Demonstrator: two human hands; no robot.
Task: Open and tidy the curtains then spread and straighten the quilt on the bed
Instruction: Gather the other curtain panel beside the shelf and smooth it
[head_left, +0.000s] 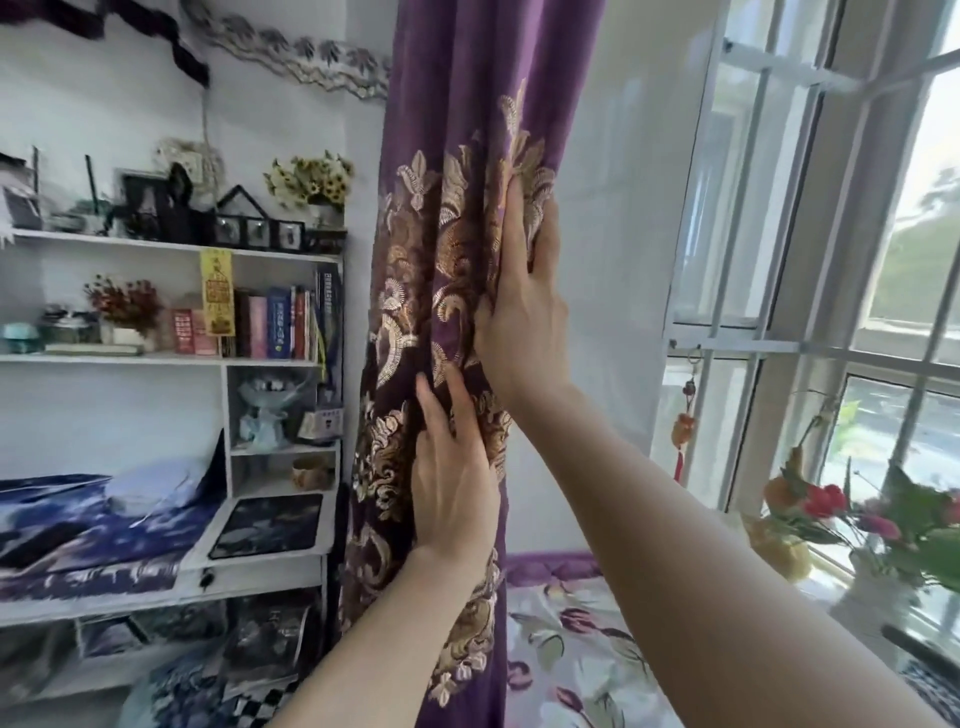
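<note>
Pressing against the curtain (441, 130) with both hands, in the middle of the frame. Purple cloth with gold embroidery, gathered into a narrow column of folds, hanging from the top edge down to the lower centre.

Left hand (457, 483) just below centre, laid flat on the folds, fingers straight and close together, tips sunk slightly into a crease, gripping nothing. Right hand (519, 312) higher, just above the left and apart from it, palm on the cloth, fingers straight and pointing up, the outer ones lying along the curtain's right edge. Both forearms bare, reaching in from the bottom of the frame.

To the left, a white shelf (156, 358) with books (280, 322) on the middle level and sunflowers (311, 179) on top. To the right, a window (753, 208) with white bars, a red charm (683, 431) hanging from them. Flowers (826, 504) at the lower right, by the sill. Floral bedding (571, 649) at the bottom, behind the right forearm, beside the curtain's foot.
</note>
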